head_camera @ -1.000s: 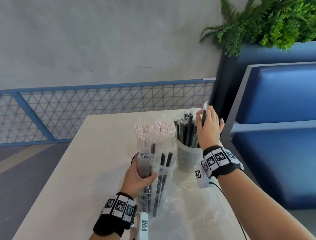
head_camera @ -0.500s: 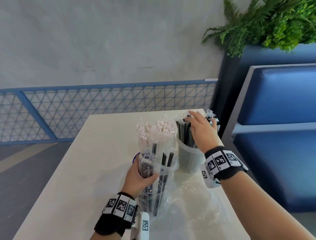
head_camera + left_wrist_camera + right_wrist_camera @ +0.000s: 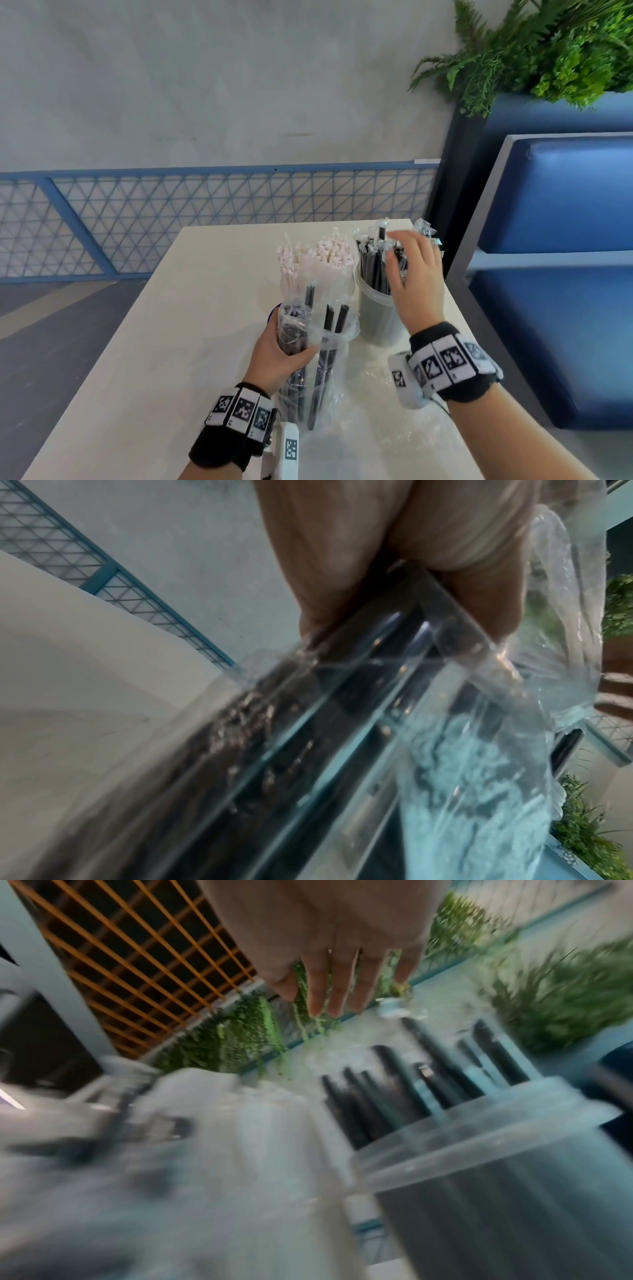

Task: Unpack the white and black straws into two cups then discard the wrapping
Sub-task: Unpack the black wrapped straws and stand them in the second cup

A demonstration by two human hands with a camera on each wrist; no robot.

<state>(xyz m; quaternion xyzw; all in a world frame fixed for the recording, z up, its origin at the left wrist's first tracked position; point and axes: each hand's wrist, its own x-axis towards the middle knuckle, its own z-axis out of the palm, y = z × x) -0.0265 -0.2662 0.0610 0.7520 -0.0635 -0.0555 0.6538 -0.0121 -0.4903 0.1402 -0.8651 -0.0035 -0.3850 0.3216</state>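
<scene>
- While our left hand grips the clear wrapping upright near the table's near edge, the black straws left inside stand with their tips poking out of the open top, which we judge keeps them easy to pluck
- our right hand hovers over the cup of black straws, fingers spread and relaxed, holding nothing; we judge it has room to swing over to the wrapping
- the white straws stand bunched just left of that cup; whatever holds them is hidden behind the wrapping
- the cup stands close to the right edge of the table, beside the blue bench, so a careless sweep could tip it off
- the left half of the table lies bare, and loose clear film lies in front of the cup under our right wrist
</scene>
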